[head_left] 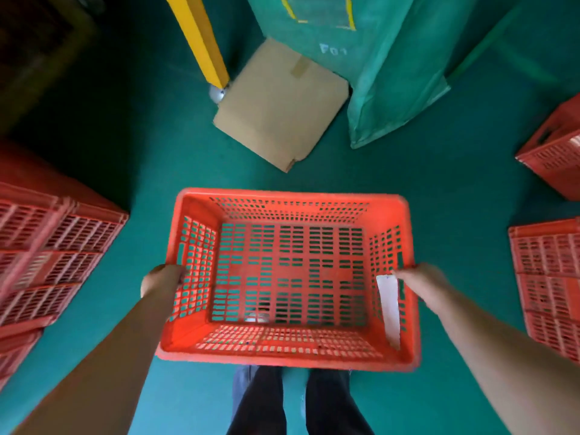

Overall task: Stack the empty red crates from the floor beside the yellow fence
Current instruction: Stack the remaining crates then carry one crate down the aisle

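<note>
Both hands, left hand (163,277) & right hand (420,277), clamped on empty red crate (288,277) w/ stack (47,252) left of it; could jam if lowered skewed.

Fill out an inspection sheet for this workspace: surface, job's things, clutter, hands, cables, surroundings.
Surface: green floor, no spills seen.
Job's things: red crate held up over the floor, empty apart from a white label on its inner right wall; stacked red crates at left; more red crates at right.
Clutter: flattened cardboard box on the floor ahead; green fabric bag beside it.
Hands: left hand grips the crate's left side, right hand its right side.
Cables: nothing seen.
Surroundings: yellow fence post ahead, touching the cardboard; the person's legs below the crate.
</note>
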